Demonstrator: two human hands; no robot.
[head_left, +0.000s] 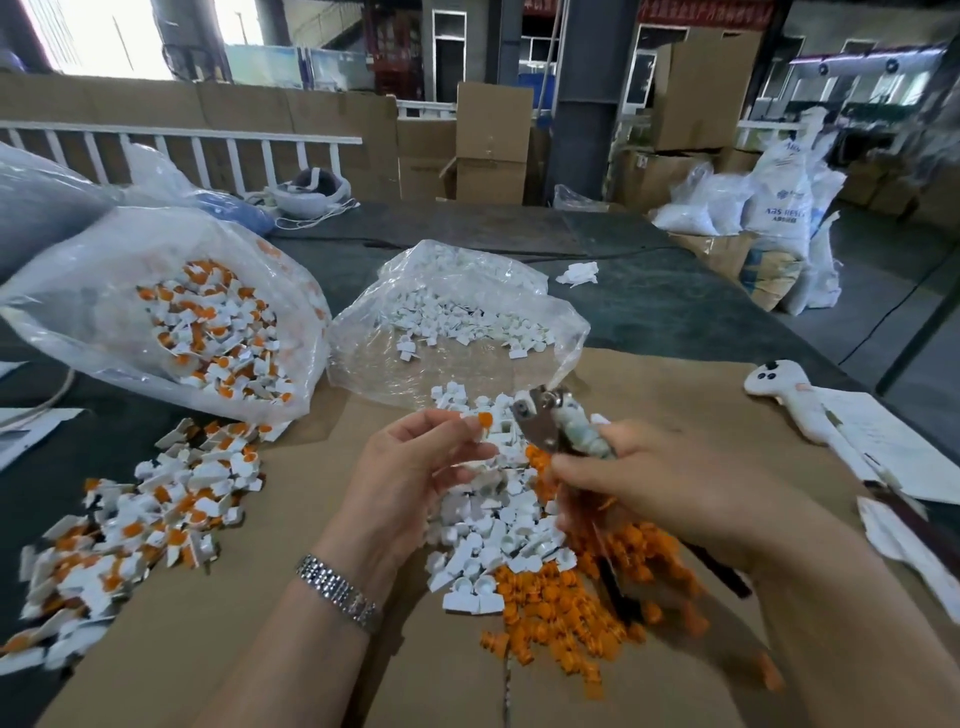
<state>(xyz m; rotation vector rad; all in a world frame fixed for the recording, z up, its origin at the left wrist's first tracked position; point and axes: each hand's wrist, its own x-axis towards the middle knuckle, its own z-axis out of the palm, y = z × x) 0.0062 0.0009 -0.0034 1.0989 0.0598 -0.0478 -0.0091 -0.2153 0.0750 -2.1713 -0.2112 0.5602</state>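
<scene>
Your left hand (410, 473) pinches a white piece (482, 423) beside pliers (545, 421) gripped in your right hand (660, 483).
Your left fingers hold the orange-plugged piece aloft, just left of the pliers' nose, above the loose heap (493, 525) on the surface (234, 649); your right fingers curl round the handles.

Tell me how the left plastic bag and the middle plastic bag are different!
The left bag holds white pieces with orange in them; the middle bag holds plain white pieces. The left bag looks fuller and puffier; the middle bag lies flatter, with fewer pieces. Both are clear plastic, open, and lie on the table.
</scene>
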